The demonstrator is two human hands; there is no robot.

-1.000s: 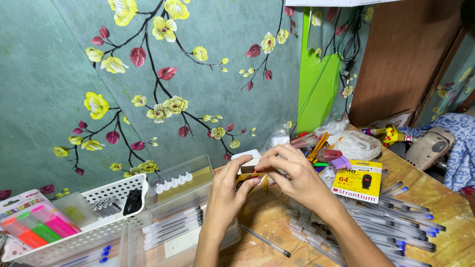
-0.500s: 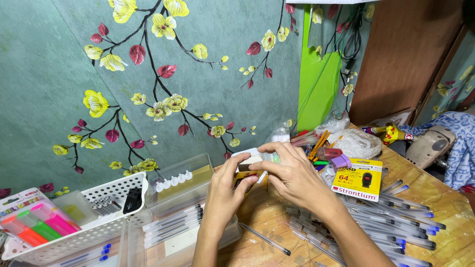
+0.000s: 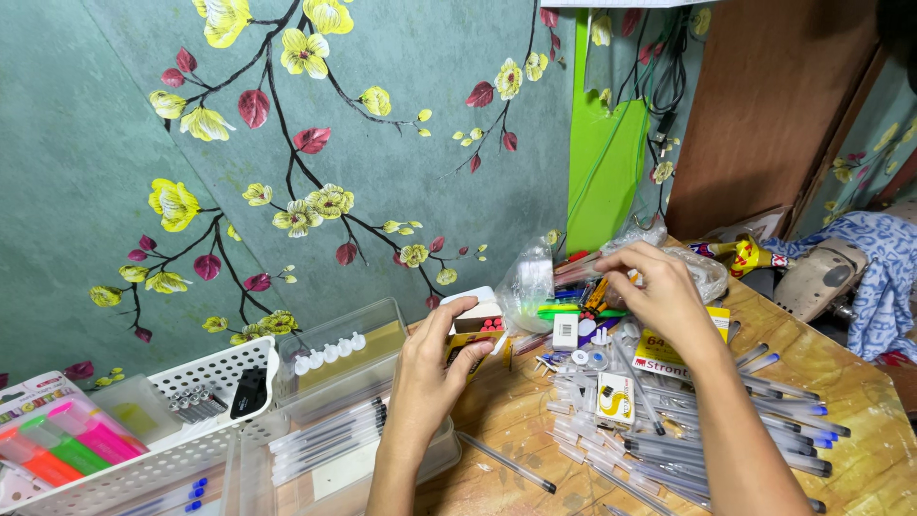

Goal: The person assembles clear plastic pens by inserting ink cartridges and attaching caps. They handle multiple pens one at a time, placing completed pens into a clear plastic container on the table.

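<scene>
Head view: left hand (image 3: 435, 368) curling around small box (image 3: 475, 330), thumb on top, holding it over counter (image 3: 860, 382) just right of clear tray (image 3: 344, 349). Right hand (image 3: 659, 291) reaching far into plastic bag (image 3: 535, 282) of pens, fingers bent; grip hidden, cannot tell. Pens (image 3: 764, 430) lying near right; white basket (image 3: 191, 420) sitting left.

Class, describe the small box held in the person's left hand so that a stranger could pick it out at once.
Start at the teal wall painted with flowering branches, then drop to the wooden table below it. The left hand there pinches a small box: white on top with red tips showing at its open side, unlike the clear pens scattered beside it.
</scene>
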